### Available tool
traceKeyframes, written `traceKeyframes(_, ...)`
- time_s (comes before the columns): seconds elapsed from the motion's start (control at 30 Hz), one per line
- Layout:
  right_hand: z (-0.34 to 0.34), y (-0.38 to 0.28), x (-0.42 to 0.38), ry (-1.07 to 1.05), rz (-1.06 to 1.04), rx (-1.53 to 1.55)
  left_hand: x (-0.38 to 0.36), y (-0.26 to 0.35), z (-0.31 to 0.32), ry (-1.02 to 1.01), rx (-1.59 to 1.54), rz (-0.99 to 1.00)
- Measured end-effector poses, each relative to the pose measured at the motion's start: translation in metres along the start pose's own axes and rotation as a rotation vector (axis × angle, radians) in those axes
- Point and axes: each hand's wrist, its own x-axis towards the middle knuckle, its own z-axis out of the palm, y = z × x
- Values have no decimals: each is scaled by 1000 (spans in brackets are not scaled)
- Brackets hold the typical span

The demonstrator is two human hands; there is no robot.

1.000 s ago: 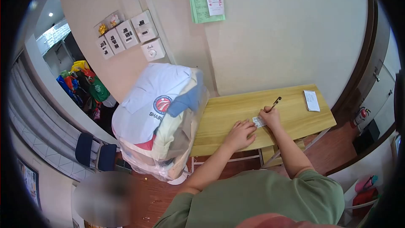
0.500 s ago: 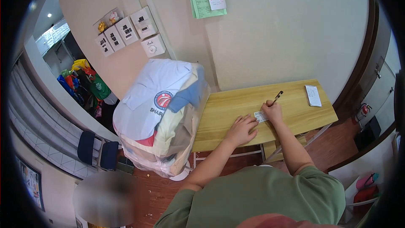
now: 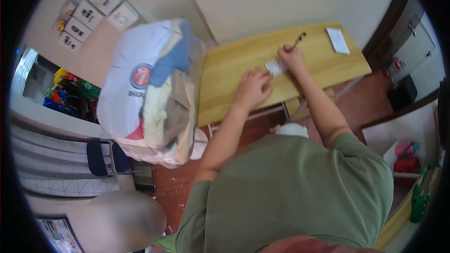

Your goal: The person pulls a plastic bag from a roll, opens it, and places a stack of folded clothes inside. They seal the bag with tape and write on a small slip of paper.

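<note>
My right hand (image 3: 291,58) is closed around a dark pen (image 3: 300,38), its upper end pointing up and to the right. Under that hand lies a small white slip of paper (image 3: 273,68) on the wooden table (image 3: 225,68). My left hand (image 3: 253,86) rests on the tabletop at the slip's left edge, fingers stretched out and slightly apart. The pen's tip is hidden by my right hand. A white notepad (image 3: 337,40) lies near the table's far right corner.
A big clear plastic bag of folded clothes (image 3: 136,79) stands against the table's left end. Switch boxes (image 3: 87,14) hang on the wall. Dark blue chairs (image 3: 97,158) are at left. A fire extinguisher (image 3: 398,64) stands by the door at right.
The view has tipped downward, so the table and bag sit higher in it. Both hands keep nearly the same place at the slip, the pen still held in the right.
</note>
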Motion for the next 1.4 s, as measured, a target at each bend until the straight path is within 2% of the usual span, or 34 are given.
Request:
traceKeyframes(0.23, -3, -9, -5, 0, 12, 40, 0, 4, -2, -63, 9, -99)
traceKeyframes(0.4, -1, -12, -6, 12, 3, -21, 0, 4, -1, -61, 17, -98)
traceKeyframes(0.5, -3, -11, -5, -53, 80, 37, -1, 4, -2, -62, 17, -99)
traceKeyframes(0.8, -5, -10, -3, -53, 39, -17, 0, 3, -1, -61, 16, -97)
traceKeyframes(0.9, -5, -4, -1, -19, 47, 84, 0, 4, -4, -69, 26, -95)
traceKeyframes(1.0, -1, -8, -9, -123, 46, 192, 1, 4, -4, -63, 24, -93)
traceKeyframes(1.1, 0, -17, -16, -124, 22, 13, -1, 3, -1, -55, 22, -84)
traceKeyframes(1.2, 10, -6, -14, -101, -26, 41, -1, 4, -4, -56, 33, -91)
traceKeyframes(1.4, -1, -24, -20, -130, -7, -6, -1, 2, -1, -39, 25, -84)
